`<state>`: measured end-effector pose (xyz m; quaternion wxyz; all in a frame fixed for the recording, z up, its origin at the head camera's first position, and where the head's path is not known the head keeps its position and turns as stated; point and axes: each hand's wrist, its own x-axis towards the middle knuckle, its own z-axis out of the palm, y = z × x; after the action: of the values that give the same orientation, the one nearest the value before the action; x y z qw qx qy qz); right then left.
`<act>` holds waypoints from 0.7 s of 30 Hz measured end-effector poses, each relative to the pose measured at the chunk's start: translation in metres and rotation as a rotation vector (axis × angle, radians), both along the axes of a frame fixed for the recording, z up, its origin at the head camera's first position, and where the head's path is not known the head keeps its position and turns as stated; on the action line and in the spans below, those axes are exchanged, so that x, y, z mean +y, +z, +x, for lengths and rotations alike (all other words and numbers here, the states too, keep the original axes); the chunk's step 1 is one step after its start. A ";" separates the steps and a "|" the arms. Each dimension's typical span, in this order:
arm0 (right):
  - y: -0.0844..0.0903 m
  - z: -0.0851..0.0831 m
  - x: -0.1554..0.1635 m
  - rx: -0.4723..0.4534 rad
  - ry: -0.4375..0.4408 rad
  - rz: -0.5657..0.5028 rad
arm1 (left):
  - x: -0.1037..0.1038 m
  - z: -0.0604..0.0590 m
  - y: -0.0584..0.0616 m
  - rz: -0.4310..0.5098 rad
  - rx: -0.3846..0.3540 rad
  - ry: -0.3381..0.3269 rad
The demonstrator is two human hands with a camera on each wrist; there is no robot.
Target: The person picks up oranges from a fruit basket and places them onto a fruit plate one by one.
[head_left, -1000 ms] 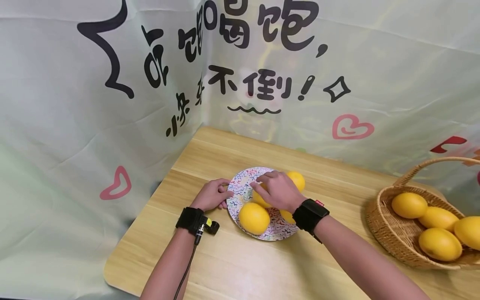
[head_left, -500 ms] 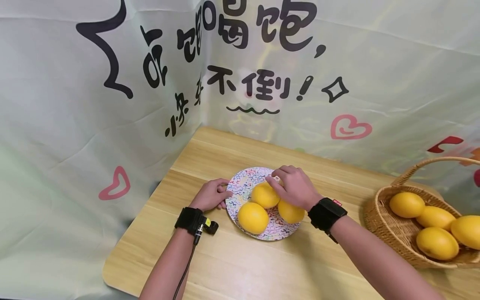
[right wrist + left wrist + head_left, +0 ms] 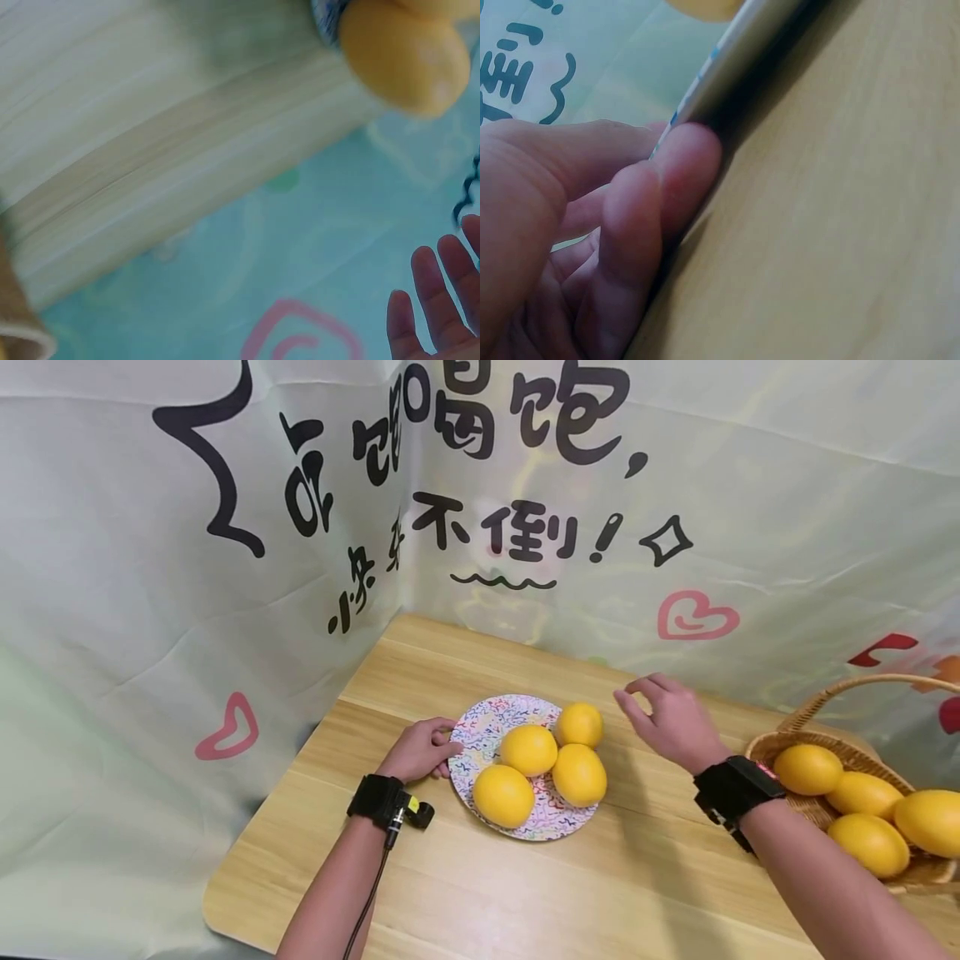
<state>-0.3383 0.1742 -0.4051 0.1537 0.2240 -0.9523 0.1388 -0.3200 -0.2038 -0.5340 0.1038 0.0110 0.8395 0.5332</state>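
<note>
A round plate (image 3: pixel 480 727) with a colourful squiggle pattern stands on the table, bearing several smooth yellow fruits (image 3: pixel 503 796) grouped on its right half. My left hand (image 3: pixel 415 752) pinches the plate's left edge. In the left wrist view the fingertips (image 3: pixel 690 161) sit right at the plate's rim (image 3: pixel 717 54), partly under it. To the right of the plate, my right hand (image 3: pixel 671 722) is raised over the table with nothing in it, fingers loosely bent. The right wrist view shows its spread fingers (image 3: pixel 436 296) apart from the nearest fruit (image 3: pixel 405 60).
A wicker basket (image 3: pixel 813 720) with a tall handle stands at the right, with several more yellow fruits (image 3: pixel 867 846) inside. My right forearm passes in front of it. A printed cloth (image 3: pixel 525 610) hangs behind and left of the wooden table (image 3: pixel 480 893).
My right hand has come away from the fruits on the plate and moved right toward the basket, uncovering the rear fruit. The left hand has stayed at the plate's edge.
</note>
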 end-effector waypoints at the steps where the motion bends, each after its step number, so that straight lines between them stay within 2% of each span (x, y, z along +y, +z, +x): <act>1: 0.002 0.001 0.007 0.006 -0.015 -0.006 | 0.000 0.000 0.000 0.000 0.001 -0.001; 9: 0.013 0.010 0.065 -0.033 -0.120 0.019 | 0.000 0.000 0.000 -0.003 0.007 -0.006; 17: 0.009 0.011 0.124 -0.045 -0.250 0.031 | -0.001 0.000 0.000 -0.004 0.000 -0.003; 21: 0.011 0.014 0.147 -0.076 -0.273 0.066 | 0.000 0.001 0.000 -0.007 -0.002 0.003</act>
<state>-0.3241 0.3211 -0.3940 0.1274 0.0918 -0.9831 0.0937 -0.3195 -0.2042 -0.5337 0.1041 0.0088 0.8413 0.5304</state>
